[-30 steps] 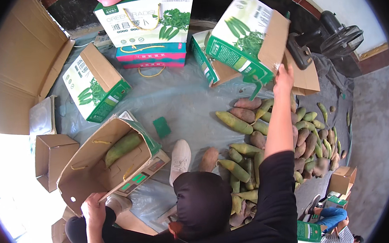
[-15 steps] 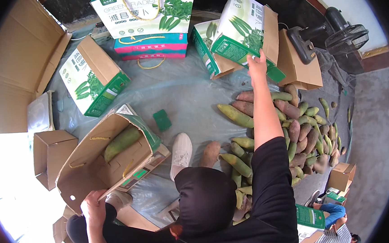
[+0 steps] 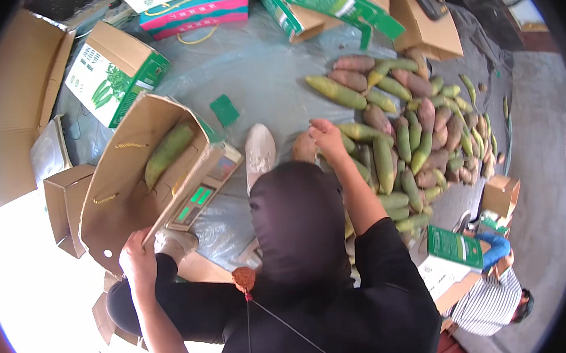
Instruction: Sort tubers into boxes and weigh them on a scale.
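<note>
My left hand is closed on the lower edge of an open cardboard gift box with yellow rope handles. One green radish lies inside it. The box rests tilted on a scale with lit green displays. My right hand hovers with loosely bent fingers, nothing visible in them, beside a reddish-brown sweet potato next to my shoe. I cannot tell whether it touches it. Close to that hand, to the right, spreads a heap of green radishes and sweet potatoes.
Further gift boxes stand around: a white-green one, a pink-teal one and a green one. A brown carton stands by a black fan. A small green piece lies on plastic sheeting. At lower right sits another person.
My right hand has left the green-white box at the far right and come back near the sweet potato. My left hand keeps its grip. The view has tilted, shifting the scene upward.
</note>
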{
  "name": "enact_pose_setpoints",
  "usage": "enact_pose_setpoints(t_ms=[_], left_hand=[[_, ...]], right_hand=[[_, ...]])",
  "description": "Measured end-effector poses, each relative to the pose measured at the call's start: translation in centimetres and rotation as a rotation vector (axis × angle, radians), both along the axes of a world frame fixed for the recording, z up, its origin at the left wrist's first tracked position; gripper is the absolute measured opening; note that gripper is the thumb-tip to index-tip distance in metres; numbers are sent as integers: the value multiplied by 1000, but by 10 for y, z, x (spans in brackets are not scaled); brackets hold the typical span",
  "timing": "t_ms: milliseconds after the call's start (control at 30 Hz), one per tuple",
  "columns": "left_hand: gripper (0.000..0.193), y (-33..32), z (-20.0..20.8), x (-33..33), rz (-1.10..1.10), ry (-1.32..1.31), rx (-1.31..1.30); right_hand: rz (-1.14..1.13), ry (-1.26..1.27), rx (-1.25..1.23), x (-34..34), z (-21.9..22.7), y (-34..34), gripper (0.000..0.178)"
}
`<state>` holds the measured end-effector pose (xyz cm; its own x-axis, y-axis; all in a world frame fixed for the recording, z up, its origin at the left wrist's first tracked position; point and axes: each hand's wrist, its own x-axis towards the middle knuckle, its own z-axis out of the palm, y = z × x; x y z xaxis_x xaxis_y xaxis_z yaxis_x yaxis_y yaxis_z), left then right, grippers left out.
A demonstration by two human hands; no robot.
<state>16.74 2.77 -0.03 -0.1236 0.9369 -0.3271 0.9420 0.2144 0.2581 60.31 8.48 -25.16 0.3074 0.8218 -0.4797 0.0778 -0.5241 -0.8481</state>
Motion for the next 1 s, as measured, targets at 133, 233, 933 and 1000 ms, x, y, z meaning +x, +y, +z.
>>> enact_pose_setpoints(t_ms=[133,233,933,1000], left_hand=[[19,-8,-5,-4,24,5,-37],[20,-7,-11,0,-23,-10,-3],[22,-48,-9,-24,-82,54,262],[20,-44,-17,-24,-110,36,290]], right_hand=[[96,113,-159,-1,-69,-106,28],[10,47,-82,-9,-86,-164,25],[715,-979,-672,13,-36,-186,57],[728,-953,-661,24,-57,-191,50]])
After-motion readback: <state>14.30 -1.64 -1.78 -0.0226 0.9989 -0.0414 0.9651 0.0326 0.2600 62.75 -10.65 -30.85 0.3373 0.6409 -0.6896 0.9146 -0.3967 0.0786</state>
